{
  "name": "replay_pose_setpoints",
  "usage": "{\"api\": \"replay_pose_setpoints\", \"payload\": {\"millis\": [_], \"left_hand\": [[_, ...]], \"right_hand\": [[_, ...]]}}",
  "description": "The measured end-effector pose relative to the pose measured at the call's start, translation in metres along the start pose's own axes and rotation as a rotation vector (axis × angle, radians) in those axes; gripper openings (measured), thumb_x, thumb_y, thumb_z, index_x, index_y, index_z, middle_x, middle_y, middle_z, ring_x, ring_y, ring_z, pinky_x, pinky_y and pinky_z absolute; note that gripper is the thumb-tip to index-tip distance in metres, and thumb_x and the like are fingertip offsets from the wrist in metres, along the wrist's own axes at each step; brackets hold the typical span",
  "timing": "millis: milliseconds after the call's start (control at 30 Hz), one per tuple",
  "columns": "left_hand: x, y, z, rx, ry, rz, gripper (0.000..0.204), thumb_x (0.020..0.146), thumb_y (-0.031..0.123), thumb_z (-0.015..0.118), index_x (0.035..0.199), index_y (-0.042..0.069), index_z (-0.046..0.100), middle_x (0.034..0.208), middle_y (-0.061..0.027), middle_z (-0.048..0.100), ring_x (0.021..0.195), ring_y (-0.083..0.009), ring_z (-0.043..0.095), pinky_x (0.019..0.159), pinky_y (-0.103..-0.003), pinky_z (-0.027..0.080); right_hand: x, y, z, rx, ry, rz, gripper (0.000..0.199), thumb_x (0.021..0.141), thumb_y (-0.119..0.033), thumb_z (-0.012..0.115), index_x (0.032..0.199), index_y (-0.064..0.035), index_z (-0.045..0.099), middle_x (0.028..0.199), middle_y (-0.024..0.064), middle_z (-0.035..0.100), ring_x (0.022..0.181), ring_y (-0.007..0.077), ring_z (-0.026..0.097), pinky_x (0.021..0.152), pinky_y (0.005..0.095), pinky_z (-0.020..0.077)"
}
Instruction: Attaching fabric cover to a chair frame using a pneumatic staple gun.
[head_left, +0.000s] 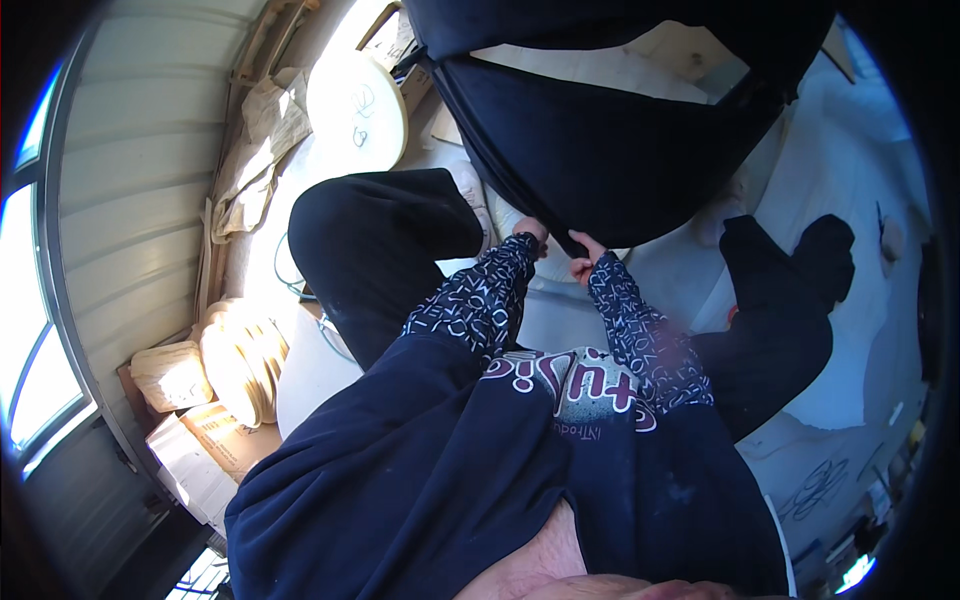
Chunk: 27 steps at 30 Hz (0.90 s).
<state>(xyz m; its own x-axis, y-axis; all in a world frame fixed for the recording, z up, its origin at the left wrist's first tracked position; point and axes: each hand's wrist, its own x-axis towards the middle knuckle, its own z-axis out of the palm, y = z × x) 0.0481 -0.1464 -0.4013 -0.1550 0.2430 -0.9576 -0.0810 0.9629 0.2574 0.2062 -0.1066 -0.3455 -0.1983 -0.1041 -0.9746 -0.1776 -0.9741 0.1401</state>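
The black fabric point(600, 150) was spread out in front of the person, its lower-left edge reaching both of the 2 hands. The right hand point(588, 256) pinched that edge between thumb and fingers; the left hand point(534, 234) was curled close beside it (whether it gripped any cloth, I could not tell). Beyond the fabric's left edge was 1 pale round disc point(355, 115), well apart from a cardboard box point(235, 440).
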Motion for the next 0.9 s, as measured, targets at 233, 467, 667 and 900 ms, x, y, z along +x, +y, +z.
{"api": "replay_pose_setpoints", "payload": {"millis": [233, 467, 667, 900], "left_hand": [[-0.298, 0.151, -0.054, 0.925, 0.189, 1.266, 0.028, 0.093, 0.031, 0.062, 0.091, 0.003, 0.068, 0.065, -0.0104, 0.066, 0.064, -0.0263, 0.066, 0.061, -0.034, 0.053], [-0.318, 0.184, -0.094, 0.782, 0.807, 1.629, 0.062, 0.074, 0.025, 0.082, 0.128, 0.009, 0.055, 0.120, -0.0139, 0.059, 0.116, -0.0312, 0.054, 0.097, -0.038, 0.046], [-0.289, 0.200, -0.097, 0.869, 0.720, 1.682, 0.065, 0.076, 0.020, 0.077, 0.134, 0.011, 0.051, 0.131, -0.0099, 0.056, 0.129, -0.0314, 0.046, 0.109, -0.045, 0.035], [-0.288, 0.148, -0.079, 1.156, 0.415, 1.764, 0.028, 0.082, 0.008, 0.070, 0.109, 0.010, 0.066, 0.105, -0.0067, 0.067, 0.124, -0.0266, 0.055, 0.105, -0.043, 0.046]], "right_hand": [[0.031, -0.016, -0.002, -0.085, -0.114, -0.045, 0.025, 0.083, -0.009, 0.074, 0.104, -0.0106, 0.060, 0.078, 0.0034, 0.056, 0.039, 0.0119, 0.037, 0.039, 0.0246, 0.0405], [0.042, 0.008, 0.003, -0.164, 0.107, -0.272, 0.043, 0.075, -0.011, 0.079, 0.111, -0.0070, 0.056, 0.077, 0.0070, 0.055, 0.043, 0.0159, 0.045, 0.042, 0.0274, 0.0451], [0.052, 0.003, 0.004, -0.370, 0.314, -0.489, 0.047, 0.075, -0.012, 0.073, 0.115, 0.0018, 0.052, 0.080, 0.0121, 0.060, 0.045, 0.0192, 0.050, 0.037, 0.0302, 0.0417], [0.060, -0.008, -0.002, -0.424, 0.286, -0.465, 0.055, 0.076, -0.010, 0.074, 0.123, 0.0025, 0.049, 0.081, 0.0095, 0.060, 0.043, 0.0180, 0.050, 0.037, 0.0295, 0.0419]]}}
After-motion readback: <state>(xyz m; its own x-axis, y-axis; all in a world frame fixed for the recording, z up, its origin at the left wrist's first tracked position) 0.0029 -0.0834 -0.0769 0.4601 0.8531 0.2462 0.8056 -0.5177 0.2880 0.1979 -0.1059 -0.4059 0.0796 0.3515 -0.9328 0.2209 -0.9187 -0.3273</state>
